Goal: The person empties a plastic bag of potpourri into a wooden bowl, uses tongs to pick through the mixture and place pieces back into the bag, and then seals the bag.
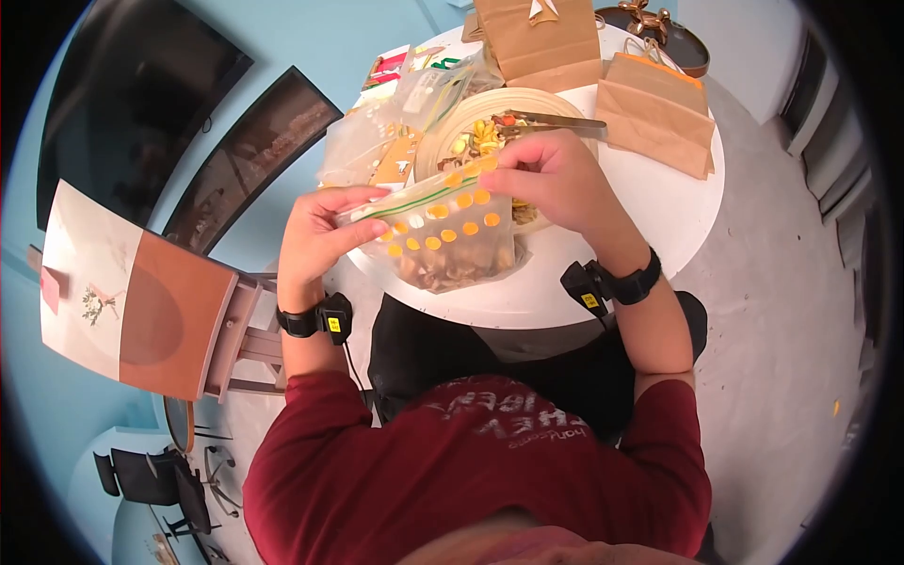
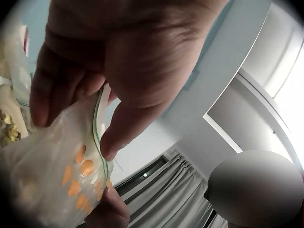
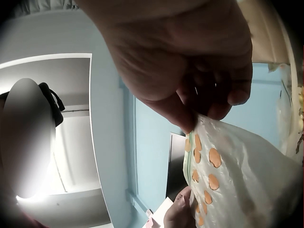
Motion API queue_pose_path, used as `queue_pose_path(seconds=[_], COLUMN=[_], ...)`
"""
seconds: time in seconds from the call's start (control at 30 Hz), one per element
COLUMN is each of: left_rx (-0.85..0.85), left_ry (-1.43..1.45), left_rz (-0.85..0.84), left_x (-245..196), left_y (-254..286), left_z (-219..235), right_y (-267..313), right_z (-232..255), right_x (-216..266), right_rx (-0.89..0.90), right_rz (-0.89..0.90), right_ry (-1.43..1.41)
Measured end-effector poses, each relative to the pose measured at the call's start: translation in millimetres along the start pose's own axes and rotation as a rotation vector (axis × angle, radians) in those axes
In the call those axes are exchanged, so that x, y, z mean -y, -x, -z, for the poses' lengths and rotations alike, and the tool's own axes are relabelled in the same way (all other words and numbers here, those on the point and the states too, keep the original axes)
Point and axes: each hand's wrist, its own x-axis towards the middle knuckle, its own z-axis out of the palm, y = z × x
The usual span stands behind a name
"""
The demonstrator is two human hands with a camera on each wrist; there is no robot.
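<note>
A clear zip bag with orange dots and a green zip line hangs between my two hands at the near edge of the table. Brownish pieces lie in its lower part. My left hand pinches the zip edge at its left corner, thumb in front. The right hand pinches the other top corner between thumb and fingers. In the left wrist view the bag slants down from the left thumb; in the right wrist view the bag's corner is under the right thumb. Behind it stands a round wooden tray with yellow and brown pieces.
Tongs lie across the tray's rim. Another clear bag lies at the left of the white round table. Brown paper bags stand at the back, another folded paper bag at the right. A small cabinet stands left of the table.
</note>
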Motion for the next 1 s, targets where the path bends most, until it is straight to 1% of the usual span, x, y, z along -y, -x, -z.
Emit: queue_pose_path(seconds=[0.03,0.07,0.13,0.17,0.23,0.33,0.47,0.53,0.57,0.63,0.73,0.87,0.93,1.0], left_rx=[0.031,0.067,0.142,0.172,0.235,0.334,0.333,0.326,0.322,0.316,0.33,0.321,0.345,0.332], left_ry=[-0.081,-0.094,-0.121,-0.202,-0.36,-0.523,-0.577,-0.586,-0.584,-0.58,-0.49,-0.487,-0.545,-0.546], left_rz=[-0.001,0.025,0.077,0.045,-0.016,-0.007,-0.138,-0.196,-0.157,-0.084,-0.275,-0.256,-0.265,-0.298], left_x=[-3.9,-8.6,-18.6,-22.9,-31.2,-54.8,-63.0,-63.8,-65.7,-68.8,-57.5,-56.1,-61.4,-56.4], left_y=[-2.1,-4.7,-12.3,-16.5,-24.4,-29.9,-30.5,-30.7,-30.2,-30.2,-33.4,-32.0,-32.1,-32.9], left_z=[-0.4,-0.6,-0.4,-0.5,-3.0,-11.3,-30.0,-32.4,-34.6,-39.8,-50.1,-54.7,-54.0,-50.8], right_y=[-1.0,-1.5,-0.4,0.2,0.3,2.2,6.2,7.0,7.6,8.5,10.9,11.2,11.0,10.3], right_z=[-1.2,-2.7,-4.3,-5.5,-7.9,-9.1,-15.8,-16.4,-16.2,-17.2,-21.4,-21.6,-19.9,-15.6], right_x=[-0.8,-1.1,9.9,13.6,11.0,8.2,4.4,9.6,11.4,6.3,-0.8,-5.2,-4.8,-3.5], right_rx=[0.016,0.031,0.081,0.104,0.063,0.042,0.005,-0.015,-0.027,-0.014,0.015,0.004,0.023,0.039], right_rz=[-0.01,-0.02,-0.043,-0.056,-0.02,0.023,0.089,0.058,0.043,0.074,0.167,0.249,0.222,0.189], right_ry=[-0.022,-0.044,0.026,0.061,0.062,0.057,0.123,0.13,0.134,0.09,0.056,0.101,0.077,0.078])
